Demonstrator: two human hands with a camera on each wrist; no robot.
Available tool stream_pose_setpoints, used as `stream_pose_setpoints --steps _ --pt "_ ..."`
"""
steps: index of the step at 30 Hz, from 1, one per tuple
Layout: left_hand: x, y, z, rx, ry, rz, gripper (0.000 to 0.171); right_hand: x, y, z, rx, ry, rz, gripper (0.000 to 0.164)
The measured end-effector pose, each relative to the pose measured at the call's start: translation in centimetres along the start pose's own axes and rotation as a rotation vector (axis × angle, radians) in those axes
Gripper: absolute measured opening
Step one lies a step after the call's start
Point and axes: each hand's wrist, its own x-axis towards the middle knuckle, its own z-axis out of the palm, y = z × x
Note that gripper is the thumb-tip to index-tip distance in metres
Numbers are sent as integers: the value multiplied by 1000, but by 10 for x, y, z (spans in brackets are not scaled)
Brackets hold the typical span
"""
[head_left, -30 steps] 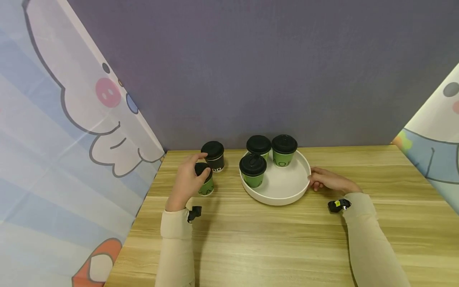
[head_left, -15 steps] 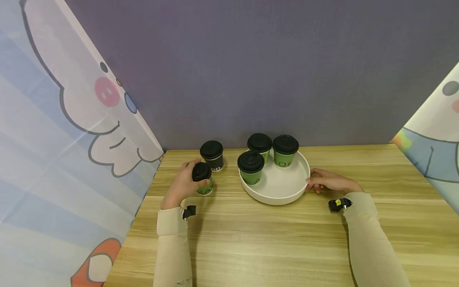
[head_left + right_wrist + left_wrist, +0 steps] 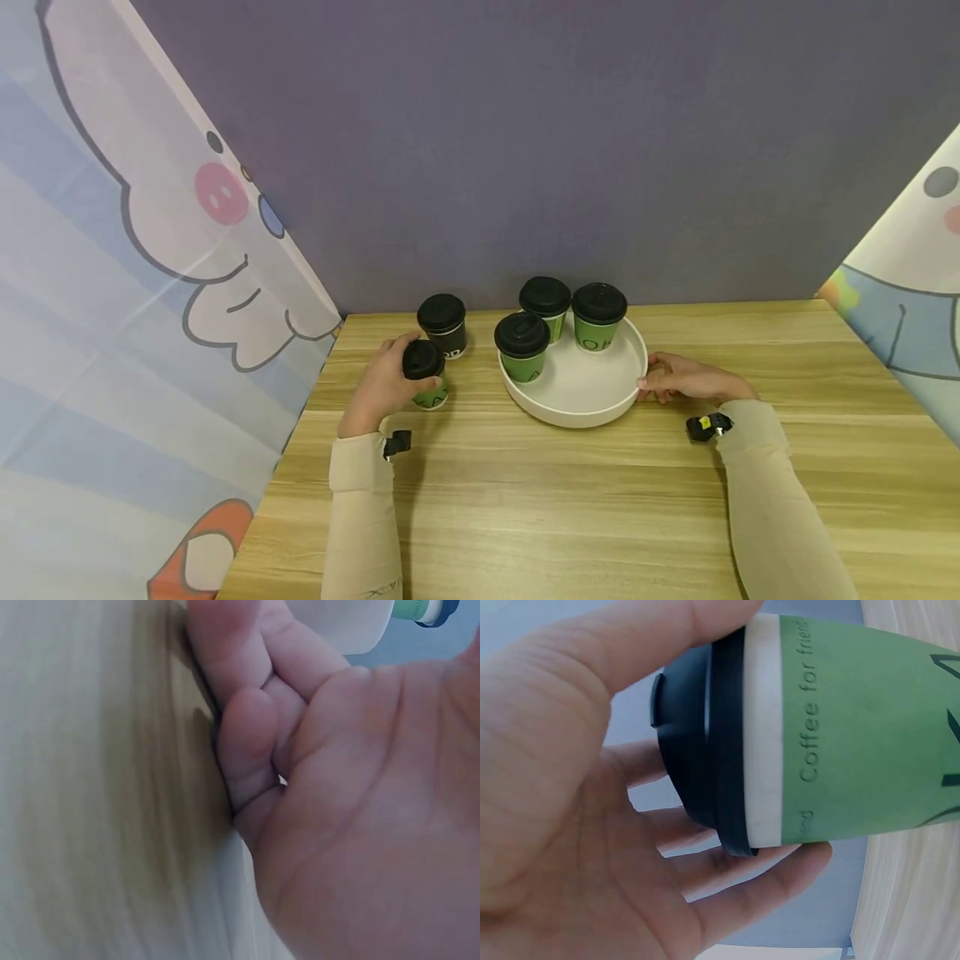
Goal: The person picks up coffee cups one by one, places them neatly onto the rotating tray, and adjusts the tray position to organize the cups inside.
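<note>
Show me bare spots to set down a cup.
Free: the tray's front-right floor, beside its three green cups; the table before the tray, between the sleeves. Crowded: the tray's left and back, and the black cup close behind the held green cup.

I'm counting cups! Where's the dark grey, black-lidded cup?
In the head view, the dark grey cup stands behind the gripped green cup, left of the round white tray.

Held coffee cup [image 3: 432, 390] green, black lid [image 3: 727, 742], dark lettering [image 3: 810, 754]; charcoal cup [image 3: 448, 340] at its 1 o'clock; tray [image 3: 588, 385] white, tabletop [image 3: 570, 517] tan woodgrain.
</note>
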Motion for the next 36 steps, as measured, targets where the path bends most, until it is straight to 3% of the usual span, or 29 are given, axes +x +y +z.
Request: stream_pose_setpoints --steps 9,18,25,31,36 --pt "0 7 3 -23 78 99 90 3 -2 3 -27 14 20 57" --pt "-2 22 5 -110 94 185 87 4 -6 6 -40 24 28 59" --pt "-6 35 5 -171 114 249 84 1 -6 5 -85 37 -13 45" --pt "-9 45 6 -225 134 335 83 3 -5 3 -77 65 -54 69" --pt "-11 53 9 -268 142 378 81 6 -8 5 -58 113 -2 68"
